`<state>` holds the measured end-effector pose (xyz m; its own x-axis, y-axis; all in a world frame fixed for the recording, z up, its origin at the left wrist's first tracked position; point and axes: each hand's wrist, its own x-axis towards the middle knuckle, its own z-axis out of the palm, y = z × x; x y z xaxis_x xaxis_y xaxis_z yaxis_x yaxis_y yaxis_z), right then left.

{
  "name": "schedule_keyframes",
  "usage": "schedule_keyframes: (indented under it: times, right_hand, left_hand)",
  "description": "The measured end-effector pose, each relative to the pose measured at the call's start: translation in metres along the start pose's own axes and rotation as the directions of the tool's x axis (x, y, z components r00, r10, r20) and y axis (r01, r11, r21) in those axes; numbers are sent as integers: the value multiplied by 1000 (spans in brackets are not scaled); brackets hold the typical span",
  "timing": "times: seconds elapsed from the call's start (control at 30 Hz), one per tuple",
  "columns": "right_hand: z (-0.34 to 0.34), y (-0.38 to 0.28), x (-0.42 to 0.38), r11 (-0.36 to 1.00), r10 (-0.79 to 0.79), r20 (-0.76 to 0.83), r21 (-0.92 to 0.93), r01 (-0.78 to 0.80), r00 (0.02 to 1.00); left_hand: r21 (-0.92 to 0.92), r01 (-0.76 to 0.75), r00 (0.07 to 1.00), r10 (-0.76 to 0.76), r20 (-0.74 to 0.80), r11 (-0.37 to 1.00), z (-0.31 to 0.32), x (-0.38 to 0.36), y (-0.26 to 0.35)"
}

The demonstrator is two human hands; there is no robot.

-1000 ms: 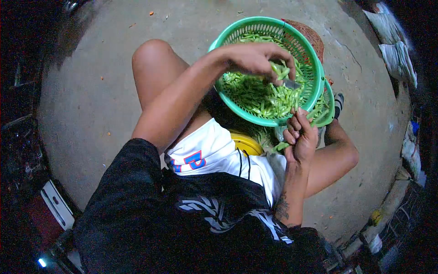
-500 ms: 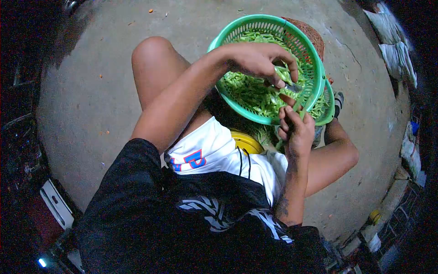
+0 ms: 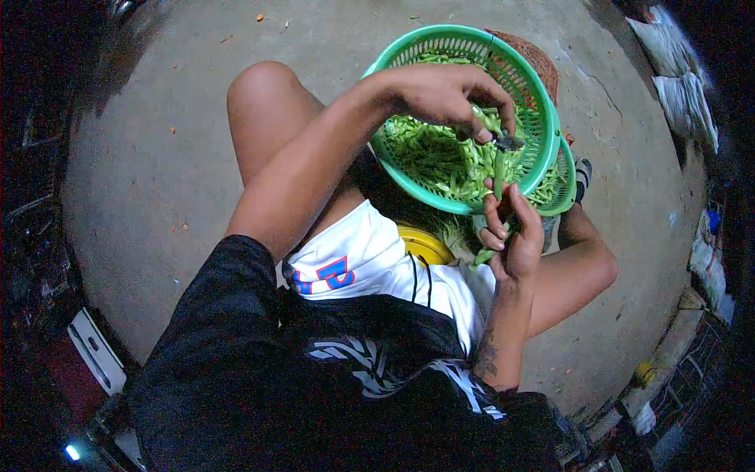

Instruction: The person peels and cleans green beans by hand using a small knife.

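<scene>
My left hand [image 3: 452, 102] reaches over the green basket [image 3: 546, 153], thumb and fingers closed on a small dark-bladed cutting tool [image 3: 510, 143]. Below it, my right hand [image 3: 515, 232] pinches a green bean [image 3: 498, 175]. The bean points up, with its upper end at or very near the blade; contact is hard to make out. A green bean end [image 3: 484, 256] pokes out under the right hand's fingers. Many thin cut pieces of green bean [image 3: 448, 161] lie in the basket.
A second green basket [image 3: 568, 185] with more cut pieces sits partly under the first. A reddish-brown mesh sack [image 3: 535, 63] is behind them. Between my legs is a yellow round object [image 3: 425, 245]. White sacks [image 3: 684, 106] lie at the far right.
My right hand has turned and moved slightly down, so the bean now stands upright beneath the blade. My left hand has shifted slightly upward, still holding the cutting tool.
</scene>
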<state>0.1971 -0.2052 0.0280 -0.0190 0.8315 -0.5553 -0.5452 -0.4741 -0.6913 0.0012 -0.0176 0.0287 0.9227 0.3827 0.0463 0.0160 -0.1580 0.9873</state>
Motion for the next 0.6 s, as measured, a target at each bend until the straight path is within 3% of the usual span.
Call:
schedule_keyframes:
  times: [0.13, 0.23, 0.3, 0.4, 0.43, 0.53, 0.57, 0.6]
  right_hand:
    - [-4, 3, 4, 996, 72, 28, 47, -74, 997]
    - [-8, 6, 5, 992, 90, 37, 82, -93, 995]
    - [-9, 7, 3, 993, 80, 20, 87, -82, 997]
    - [-3, 8, -1, 999, -31, -109, -45, 27, 994]
    - [-1, 9, 0, 997, -58, -142, -63, 50, 988]
    - [-1, 7, -3, 991, -115, -188, -92, 99, 975]
    - [-1, 6, -4, 987, -145, -199, -99, 127, 969]
    - [-3, 5, -5, 987, -147, -197, -98, 130, 969]
  left_hand:
    - [41, 41, 999, -41, 4, 998, -3, -2, -1]
    - [96, -48, 999, 49, -14, 994, -4, -4, -6]
    - [104, 55, 998, -55, -7, 993, -2, -4, -9]
    - [214, -21, 999, 28, -27, 977, 11, 2, -15]
    - [123, 42, 998, -49, 50, 992, 14, 7, -17]
    - [-5, 15, 997, -14, 73, 1000, 10, 9, -20]
    - [140, 67, 998, -67, -7, 988, 1, 5, -20]
    - [66, 92, 993, -86, -82, 994, -3, 3, -18]
